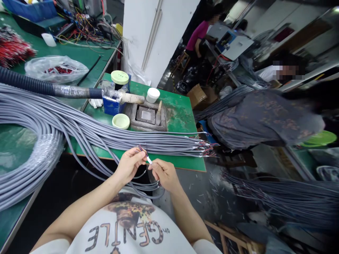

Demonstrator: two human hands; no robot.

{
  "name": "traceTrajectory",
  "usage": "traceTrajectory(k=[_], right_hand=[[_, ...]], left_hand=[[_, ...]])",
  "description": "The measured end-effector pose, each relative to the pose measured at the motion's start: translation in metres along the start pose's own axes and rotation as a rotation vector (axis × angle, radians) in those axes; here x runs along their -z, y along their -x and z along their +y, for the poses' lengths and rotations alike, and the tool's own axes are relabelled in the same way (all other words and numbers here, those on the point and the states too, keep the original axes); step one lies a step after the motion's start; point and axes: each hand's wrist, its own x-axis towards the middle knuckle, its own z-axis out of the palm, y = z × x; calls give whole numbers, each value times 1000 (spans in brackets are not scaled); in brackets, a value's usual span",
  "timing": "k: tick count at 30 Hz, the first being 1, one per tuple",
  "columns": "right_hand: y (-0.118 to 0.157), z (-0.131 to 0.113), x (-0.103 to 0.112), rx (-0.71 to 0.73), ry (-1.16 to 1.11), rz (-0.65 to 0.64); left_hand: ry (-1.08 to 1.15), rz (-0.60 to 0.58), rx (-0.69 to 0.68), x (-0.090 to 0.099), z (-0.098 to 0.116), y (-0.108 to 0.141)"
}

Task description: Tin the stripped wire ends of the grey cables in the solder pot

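Note:
Close in front of my body, both hands meet at the stripped end of a grey cable, where a white sleeve (149, 160) shows. My left hand (130, 163) pinches the thin coloured wires (143, 149) fanning out of that end. Just below, my right hand (163, 173) has its fingers closed round the cable by the white sleeve. Beyond my hands, a thick bundle of grey cables (148, 140) lies along the green table, its stripped ends (208, 148) at the right. Some cables loop down beneath my hands.
A solder pot (147, 116) sits on the green table (182, 109), beside a white jar (153, 95) and a pale green lid (121, 121). A black ribbed hose (34, 84) reaches in from the left. Coiled cables (50, 158) fill the left side. Co-workers sit at the right.

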Motion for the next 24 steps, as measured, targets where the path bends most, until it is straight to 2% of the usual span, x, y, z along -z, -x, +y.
traceTrajectory(k=[3,5,9,11,13,16,18,20,24], right_hand=[[-3,2,-5,3,-39,45],[-5,4,-7,-7,-73,52],[-6,7,-5,-37,-125,24],[-6,9,-2,-50,-139,-1],[-7,11,1,-52,-147,-37],[-8,11,3,-43,-136,-90],[-8,9,3,-40,-117,-118],[-9,7,2,-37,-103,-134],[-8,6,2,-33,-83,-140]], left_hand=[[73,68,-45,-1,-8,1],[10,95,-141,1,-12,2],[-402,86,-554,14,-12,8],[-531,12,-640,21,-10,8],[-462,-45,-556,26,-6,4],[-221,-81,-287,25,0,-5],[-142,-118,-162,22,4,-9],[-119,-151,-123,19,8,-12],[-108,-224,-200,19,11,-14]])
